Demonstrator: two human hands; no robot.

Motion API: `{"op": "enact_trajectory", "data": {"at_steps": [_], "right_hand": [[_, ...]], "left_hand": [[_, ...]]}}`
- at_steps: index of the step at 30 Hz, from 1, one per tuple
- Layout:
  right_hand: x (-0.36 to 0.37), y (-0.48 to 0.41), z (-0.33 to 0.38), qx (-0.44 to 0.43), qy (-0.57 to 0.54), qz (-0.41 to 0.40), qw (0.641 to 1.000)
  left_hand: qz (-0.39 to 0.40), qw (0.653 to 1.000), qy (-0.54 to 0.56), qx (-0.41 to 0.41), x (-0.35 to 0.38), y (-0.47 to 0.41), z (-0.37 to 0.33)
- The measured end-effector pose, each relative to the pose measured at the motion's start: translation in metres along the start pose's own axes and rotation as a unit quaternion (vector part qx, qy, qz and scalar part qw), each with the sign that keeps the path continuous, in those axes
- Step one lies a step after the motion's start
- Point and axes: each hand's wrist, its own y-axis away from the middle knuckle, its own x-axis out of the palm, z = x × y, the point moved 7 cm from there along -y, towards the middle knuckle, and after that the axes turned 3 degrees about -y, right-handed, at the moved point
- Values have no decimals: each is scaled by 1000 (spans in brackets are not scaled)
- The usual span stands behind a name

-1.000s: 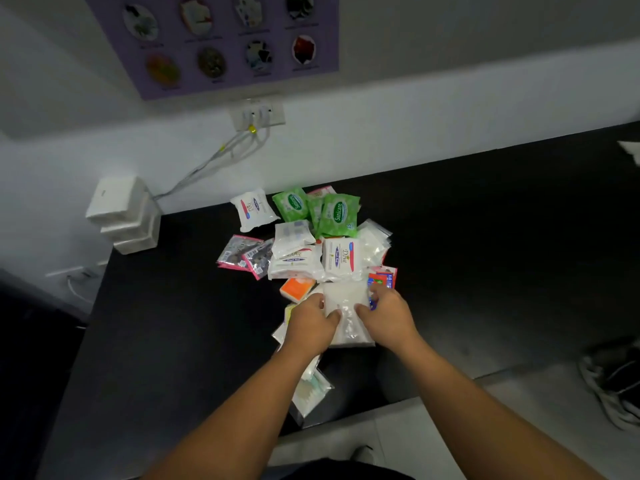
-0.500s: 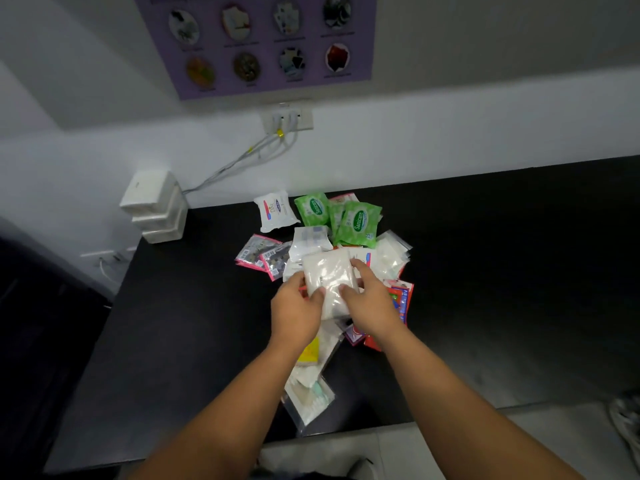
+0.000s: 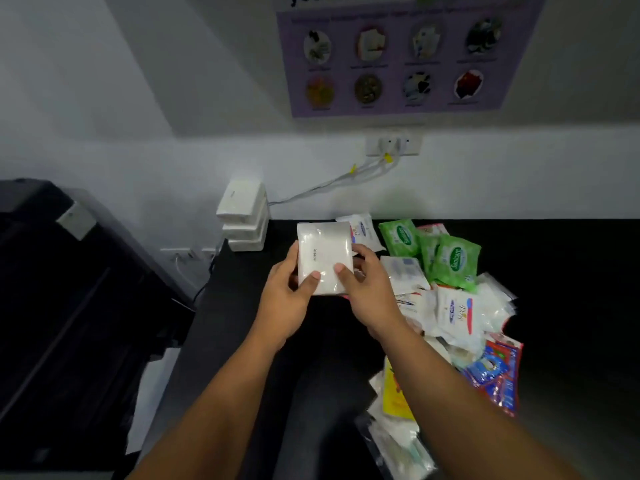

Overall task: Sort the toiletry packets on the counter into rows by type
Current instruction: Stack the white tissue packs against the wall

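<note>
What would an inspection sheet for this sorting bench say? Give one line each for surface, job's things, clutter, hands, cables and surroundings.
Surface: matte black counter, no rows formed yet.
Job's things: white plastic-wrapped packet held up; green wipe packets, white printed sachets, red-and-blue packet and yellow packet heaped unsorted to its right.
Clutter: stack of white boxes by the counter's far left corner.
Hands: left hand and right hand both grip the white packet's lower sides.
Cables: white cables run from the wall socket towards the boxes.
Surroundings: purple poster on the wall; large black boxy unit left of the counter.
</note>
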Motion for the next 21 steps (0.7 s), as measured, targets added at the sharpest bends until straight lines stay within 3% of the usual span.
{"op": "enact_trajectory", "data": {"at_steps": [10, 14, 21], "right_hand": [[146, -98, 34, -13, 42, 20, 999], [186, -141, 49, -24, 57, 31, 998], [213, -206, 45, 31, 98, 13, 995]], "left_hand": [[-142, 987, 79, 15, -136, -109, 28], [-137, 990, 25, 2, -168, -162, 32], [-83, 996, -27, -12, -180, -235, 43]]}}
